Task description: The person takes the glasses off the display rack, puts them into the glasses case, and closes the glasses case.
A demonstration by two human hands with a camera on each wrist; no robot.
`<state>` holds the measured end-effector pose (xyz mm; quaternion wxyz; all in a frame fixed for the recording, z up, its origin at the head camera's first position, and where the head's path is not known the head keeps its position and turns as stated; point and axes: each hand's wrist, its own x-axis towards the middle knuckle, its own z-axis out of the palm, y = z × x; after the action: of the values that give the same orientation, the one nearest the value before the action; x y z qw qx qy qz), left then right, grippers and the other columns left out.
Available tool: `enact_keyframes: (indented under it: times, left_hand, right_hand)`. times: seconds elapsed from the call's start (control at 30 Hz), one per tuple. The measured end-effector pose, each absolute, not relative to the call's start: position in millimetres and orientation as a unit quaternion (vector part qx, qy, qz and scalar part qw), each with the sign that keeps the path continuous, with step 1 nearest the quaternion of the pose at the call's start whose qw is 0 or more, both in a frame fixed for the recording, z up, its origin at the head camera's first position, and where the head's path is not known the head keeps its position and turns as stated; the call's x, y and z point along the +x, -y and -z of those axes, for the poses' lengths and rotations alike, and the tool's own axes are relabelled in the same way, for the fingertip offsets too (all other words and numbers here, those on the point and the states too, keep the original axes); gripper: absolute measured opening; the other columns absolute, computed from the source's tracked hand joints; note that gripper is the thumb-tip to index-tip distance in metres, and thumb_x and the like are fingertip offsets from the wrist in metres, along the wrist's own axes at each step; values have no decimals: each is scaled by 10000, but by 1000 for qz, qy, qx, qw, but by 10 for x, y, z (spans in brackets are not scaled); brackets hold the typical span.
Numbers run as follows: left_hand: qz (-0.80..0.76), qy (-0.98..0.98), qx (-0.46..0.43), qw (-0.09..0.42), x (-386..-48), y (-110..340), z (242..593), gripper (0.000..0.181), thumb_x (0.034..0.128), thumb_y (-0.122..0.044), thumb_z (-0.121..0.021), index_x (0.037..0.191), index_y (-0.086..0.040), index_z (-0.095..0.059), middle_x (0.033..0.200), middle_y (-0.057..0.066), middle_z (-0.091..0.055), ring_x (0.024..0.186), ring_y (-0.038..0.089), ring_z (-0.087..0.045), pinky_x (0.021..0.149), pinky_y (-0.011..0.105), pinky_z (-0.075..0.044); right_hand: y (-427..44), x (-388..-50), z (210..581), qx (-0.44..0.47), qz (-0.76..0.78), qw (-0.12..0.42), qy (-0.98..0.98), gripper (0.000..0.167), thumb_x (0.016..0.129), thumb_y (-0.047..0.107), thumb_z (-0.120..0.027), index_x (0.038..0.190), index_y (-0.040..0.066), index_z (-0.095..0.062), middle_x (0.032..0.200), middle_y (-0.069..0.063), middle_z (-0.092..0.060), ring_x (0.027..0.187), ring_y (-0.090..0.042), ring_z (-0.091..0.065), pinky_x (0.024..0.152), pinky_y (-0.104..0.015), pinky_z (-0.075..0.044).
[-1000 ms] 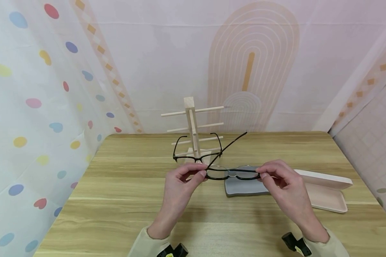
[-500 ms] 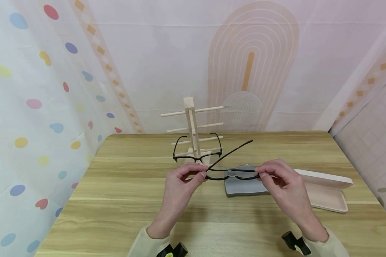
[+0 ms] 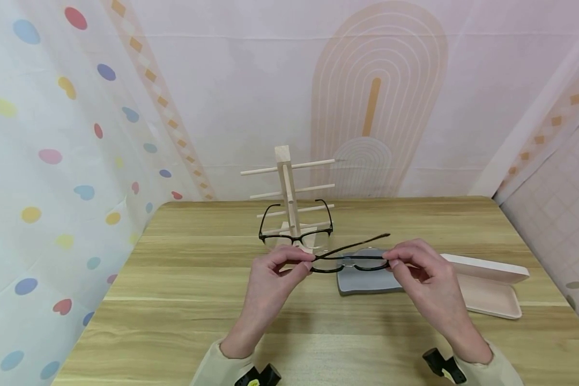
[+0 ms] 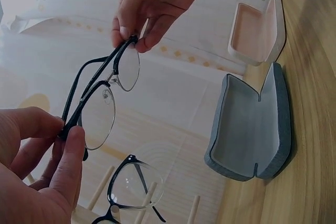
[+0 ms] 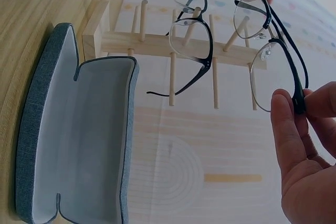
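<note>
One temple of the held black-rimmed glasses has swung lower, toward the front frame, since the earlier frames. The glasses are in the air above the middle of the tabletop. The left hand pinches their left end between thumb and fingers; the right hand pinches the right end likewise. Just behind, a second pair sits on the lower pegs of a wooden stand near the back edge. An open grey case lies beneath the glasses, and an open pale case nearer the right edge.
</note>
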<state>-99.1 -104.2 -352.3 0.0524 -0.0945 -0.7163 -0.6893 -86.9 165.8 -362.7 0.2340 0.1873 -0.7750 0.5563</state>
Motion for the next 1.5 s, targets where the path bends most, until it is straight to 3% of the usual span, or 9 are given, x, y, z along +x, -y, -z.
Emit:
enact_keyframes:
  times: [0.2, 0.57, 0.87, 1.23, 1.5]
  left_hand:
    - [682, 722, -104, 55, -1000, 1044, 3546, 138, 867, 72, -726, 956, -4, -799, 1025, 120, -706, 949, 165, -681, 824, 276, -610]
    - [654, 748, -99, 46, -997, 1038, 3535, 183, 861, 58, -713, 906, -84, -820, 993, 48, -720, 985, 198, -670, 808, 290, -617]
    - [640, 763, -91, 24, -1017, 1030, 3554, 194, 859, 42, -705, 879, -111, -822, 962, 10, -740, 986, 180, -662, 811, 286, -615]
    - [680, 727, -95, 17, -1024, 1008, 3636, 114, 882, 18, -749, 973, -21, -806, 1019, 105, -720, 951, 174, -686, 831, 269, -604]
    - [706, 702, -91, 5, -1008, 993, 3705, 151, 881, 19, -768, 1032, 19, -778, 1047, 88, -713, 956, 178, -692, 839, 257, -590]
  right_hand:
    - [-1662, -864, 3631, 184, -558, 231, 775, 266, 927, -142, -646, 1001, 74, -781, 990, -34, -692, 847, -96, -703, 678, -152, -552]
    - [-1668, -862, 3638, 175, -548, 226, 786, 276, 933, -130, -649, 1003, 100, -784, 993, -22, -675, 841, -103, -697, 666, -157, -553]
    - [-1681, -855, 3662, 161, -555, 214, 787, 185, 925, -144, -650, 979, -12, -767, 1125, -49, -609, 850, -100, -687, 717, -183, -592]
    - [-1756, -854, 3727, 185, -596, 194, 757, 215, 934, -172, -622, 1069, -53, -741, 1118, -69, -660, 903, -115, -717, 777, -227, -605]
    - [-1822, -836, 3740, 147, -619, 157, 756, 244, 913, -147, -669, 1145, -78, -694, 1165, 13, -673, 962, -70, -688, 771, -175, -583]
